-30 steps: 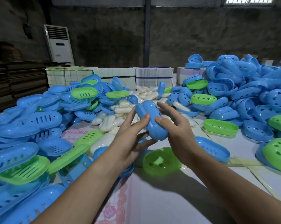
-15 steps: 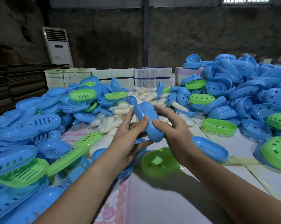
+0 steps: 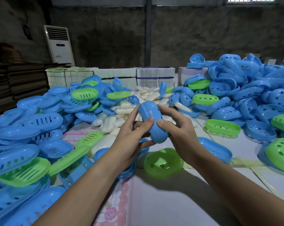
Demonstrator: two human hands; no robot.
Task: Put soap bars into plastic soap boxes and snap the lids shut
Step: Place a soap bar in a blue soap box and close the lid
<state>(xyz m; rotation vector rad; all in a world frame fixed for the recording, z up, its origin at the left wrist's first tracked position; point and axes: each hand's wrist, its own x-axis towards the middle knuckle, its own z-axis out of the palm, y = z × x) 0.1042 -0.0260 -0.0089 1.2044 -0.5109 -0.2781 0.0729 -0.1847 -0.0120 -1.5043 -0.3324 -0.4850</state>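
A closed blue soap box [image 3: 151, 120] is held up over the table, its two halves together and its seam facing me. My left hand [image 3: 131, 137] grips it from the left with the thumb on top and the fingers underneath. From the right, my right hand [image 3: 180, 131] grips it with the thumb pressed on the box next to the left thumb. White wrapped soap bars [image 3: 110, 123] lie heaped behind the hands. A green box half [image 3: 162, 162] with heart holes lies upturned on the table just below the hands.
Heaps of blue and green slotted box halves [image 3: 31, 124] fill the left side. A taller heap of blue and green box halves with heart holes [image 3: 245, 95] fills the right. Stacked paper bundles [image 3: 154, 75] stand at the back. The white table [image 3: 162, 201] lies near me.
Both hands have kept hold of the blue box, and the thumbs have come closer together on its top. The box has tilted slightly and sits a little lower.
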